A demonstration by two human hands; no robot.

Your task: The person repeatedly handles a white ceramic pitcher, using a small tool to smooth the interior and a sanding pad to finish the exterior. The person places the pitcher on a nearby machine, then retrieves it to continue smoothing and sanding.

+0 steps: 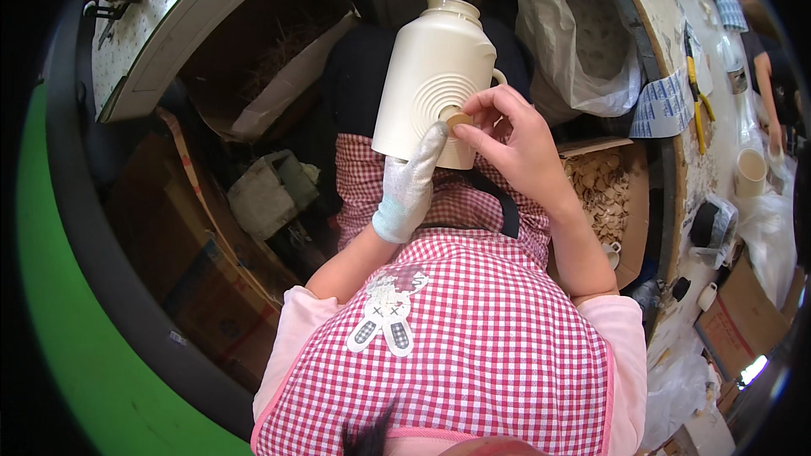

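A cream-coloured jug body [405, 67] with a neck at the top, a handle on its right side and raised rings on its front lies tilted over my lap. My left hand [407, 190], in a pale glove, grips its lower end with the thumb on the front. With bare fingertips, my right hand [519, 143] pinches a small round tan disc [459, 121] against the middle of the rings. The disc is partly hidden by my fingers, and I cannot tell if it is fixed there.
Right of my lap, an open carton [604, 194] holds many small tan pieces, with a clear plastic bag [579, 42] beyond. Yellow-handled pliers [699, 105] and a cream cup [750, 167] lie on the right-hand worktop. Another person's arm [767, 97] shows there. A greyish block [270, 194] stands at left.
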